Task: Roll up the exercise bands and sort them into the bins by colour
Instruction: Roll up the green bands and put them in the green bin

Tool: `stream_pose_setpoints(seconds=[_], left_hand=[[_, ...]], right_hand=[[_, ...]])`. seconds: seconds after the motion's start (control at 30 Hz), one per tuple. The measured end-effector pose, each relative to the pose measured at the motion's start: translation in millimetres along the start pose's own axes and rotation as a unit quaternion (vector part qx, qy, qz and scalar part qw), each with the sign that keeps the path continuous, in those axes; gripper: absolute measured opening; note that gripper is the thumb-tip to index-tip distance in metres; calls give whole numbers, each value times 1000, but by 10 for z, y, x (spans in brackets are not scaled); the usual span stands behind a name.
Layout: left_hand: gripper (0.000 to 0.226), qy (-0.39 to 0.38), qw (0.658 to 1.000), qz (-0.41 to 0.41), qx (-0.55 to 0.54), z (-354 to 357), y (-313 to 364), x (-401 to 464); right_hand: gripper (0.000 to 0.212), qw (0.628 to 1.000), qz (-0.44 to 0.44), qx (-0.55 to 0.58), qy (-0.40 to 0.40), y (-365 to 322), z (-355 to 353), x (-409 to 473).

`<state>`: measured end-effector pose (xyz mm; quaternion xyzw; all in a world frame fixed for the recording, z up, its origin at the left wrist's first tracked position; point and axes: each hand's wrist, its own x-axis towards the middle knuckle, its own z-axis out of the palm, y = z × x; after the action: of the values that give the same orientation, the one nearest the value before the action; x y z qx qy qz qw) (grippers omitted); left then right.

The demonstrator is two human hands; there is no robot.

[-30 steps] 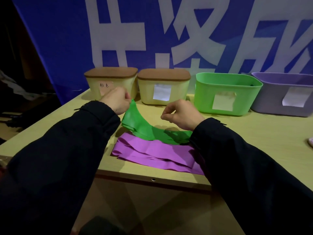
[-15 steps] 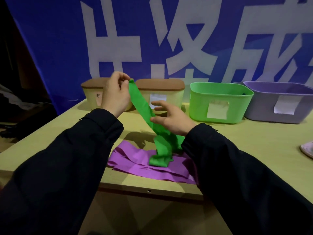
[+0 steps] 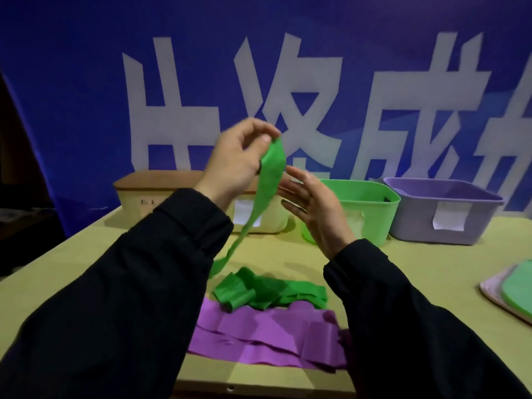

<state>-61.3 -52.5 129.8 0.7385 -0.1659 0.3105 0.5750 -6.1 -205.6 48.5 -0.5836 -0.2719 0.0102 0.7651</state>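
Since the earlier frame your left hand (image 3: 236, 165) has lifted the green exercise band (image 3: 266, 191) higher, and more of its length now hangs free. You pinch its top end between thumb and fingertips, apparently to let it straighten before rolling. Your right hand (image 3: 313, 208) stands just beside the strip, fingers straight and holding nothing, likely placed to steady it. The band's lower part lies crumpled on the counter (image 3: 431, 272), overlapping the purple exercise band (image 3: 267, 338). The green bin (image 3: 371, 208) and purple bin (image 3: 443, 214) wait behind, open-topped.
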Motion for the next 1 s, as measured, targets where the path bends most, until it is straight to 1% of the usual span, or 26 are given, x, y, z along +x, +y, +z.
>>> stream_pose_setpoints(seconds=[0.03, 0.1, 0.17, 0.23, 0.27, 0.33, 0.4, 0.43, 0.5, 0.57, 0.63, 0.77, 0.8, 0.9, 1.0], left_hand=[[16, -22, 1000, -6, 4, 81, -51, -27], [14, -47, 999, -16, 8, 189, -203, -87], [11, -53, 998, -22, 13, 246, -383, -128], [9, -42, 998, -35, 23, 282, -555, -156], [9, -33, 998, -52, 13, 299, -641, -177], [14, -24, 993, -113, -36, 341, -811, -242], [18, -25, 981, -172, -83, 413, -1024, -361], [15, -12, 980, -182, -86, 457, -1123, -422], [7, 36, 979, -183, -82, 523, -1310, -536], [11, 51, 977, -183, -92, 551, -1421, -599], [17, 36, 977, -176, -113, 528, -1448, -594], [18, 20, 974, -174, -147, 449, -1426, -593], [17, 14, 974, -175, -146, 440, -1433, -608], [16, -7, 980, -175, -97, 429, -1491, -628], [9, -17, 980, -168, -101, 440, -1512, -631]], right_hand=[[34, 1000, -4, 22, -12, -38, -38, -4], [32, 999, -14, 16, -30, -35, -87, -31], [30, 1000, -16, 2, -12, 40, -136, -53], [20, 1000, -15, -12, 22, 124, -174, -65], [14, 999, -9, -18, 38, 174, -201, -63], [4, 998, 8, -19, 55, 305, -237, -64], [5, 998, 23, -10, 62, 507, -275, -68], [7, 997, 28, -14, 65, 604, -284, -68], [7, 996, 29, -50, 62, 747, -293, -75], [15, 994, 31, -94, 53, 809, -322, -77], [20, 993, 32, -107, 38, 793, -344, -70], [12, 995, 34, -86, 35, 753, -317, -106], [12, 995, 33, -82, 36, 757, -307, -112], [13, 995, 33, -87, 34, 755, -286, -123], [10, 994, 33, -92, 45, 743, -290, -136]])
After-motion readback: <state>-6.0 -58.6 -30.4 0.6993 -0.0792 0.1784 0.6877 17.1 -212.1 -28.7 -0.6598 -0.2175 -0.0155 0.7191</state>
